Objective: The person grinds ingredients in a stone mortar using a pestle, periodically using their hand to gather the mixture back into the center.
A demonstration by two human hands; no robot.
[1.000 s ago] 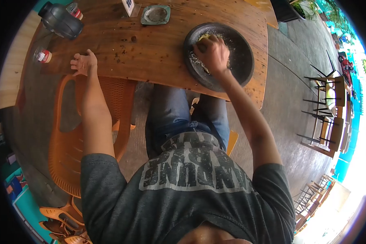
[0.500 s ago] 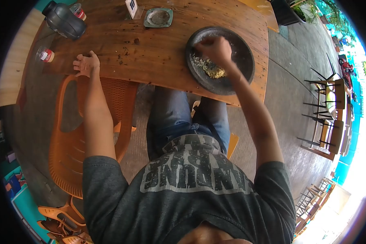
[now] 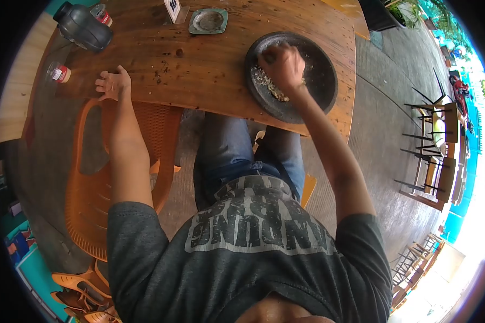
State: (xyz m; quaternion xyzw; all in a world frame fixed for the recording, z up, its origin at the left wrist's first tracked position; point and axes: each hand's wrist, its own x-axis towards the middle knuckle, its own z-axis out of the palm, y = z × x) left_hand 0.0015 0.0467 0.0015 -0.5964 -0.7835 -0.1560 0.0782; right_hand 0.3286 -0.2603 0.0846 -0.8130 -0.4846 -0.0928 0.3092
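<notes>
Our right hand (image 3: 287,68), its grip hidden, seems to grind crumbs (image 3: 276,92) beneath it in the stone mortar (image 3: 323,75); next stroke probably needs firm pressure. Our left hand (image 3: 115,85) spreads empty, well apart.

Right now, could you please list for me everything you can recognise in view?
Stone dish: one, dark grey, table's right
Crumbly food: one patch, pale, in dish
Wooden table: one, brown, top
Square tray: one, grey-green, table's far side
Number stand: one, white, left of tray
Bottle: one, dark grey, table's far left
Cups: two, clear with red labels, table's left
Plastic chairs: several, orange, left
Wooden chairs: several, brown with black legs, right
Plants: several, green, top right
T-shirt: one, grey, bottom centre
Jeans: one pair, blue, centre
Left hand: one, bare, table's near-left edge, fingers spread
Right hand: one, bare, over dish, fingers curled
</notes>
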